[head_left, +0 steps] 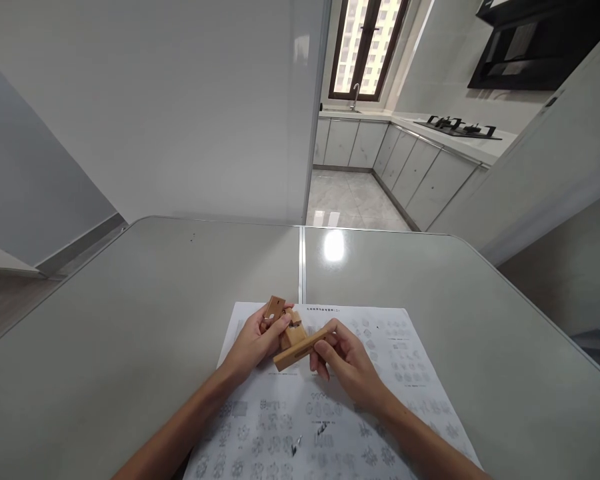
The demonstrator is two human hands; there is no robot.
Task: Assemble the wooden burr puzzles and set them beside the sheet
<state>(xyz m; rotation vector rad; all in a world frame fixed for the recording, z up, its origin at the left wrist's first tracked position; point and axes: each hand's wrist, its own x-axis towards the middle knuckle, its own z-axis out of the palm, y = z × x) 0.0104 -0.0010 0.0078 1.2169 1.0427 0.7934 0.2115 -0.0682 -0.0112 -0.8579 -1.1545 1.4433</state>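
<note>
A grey tabletop (120, 347) spanned the foreground; a printed paper sheet (407, 350) lay upon it, beneath both hands; the left hand (254, 341) had its grip clamped on a cluster of wooden blocks (293, 334), above the sheet's upper part; the right hand (349, 360) had its grip closed, thumb against fingers, on a wooden bar (291, 357), slanting across the cluster's near side; whether these touched could not be told.

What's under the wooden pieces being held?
Below the wooden pieces lies a printed sheet, spread on the table. Any print behind the pieces, left hand and right hand is covered and can't be read.
</note>
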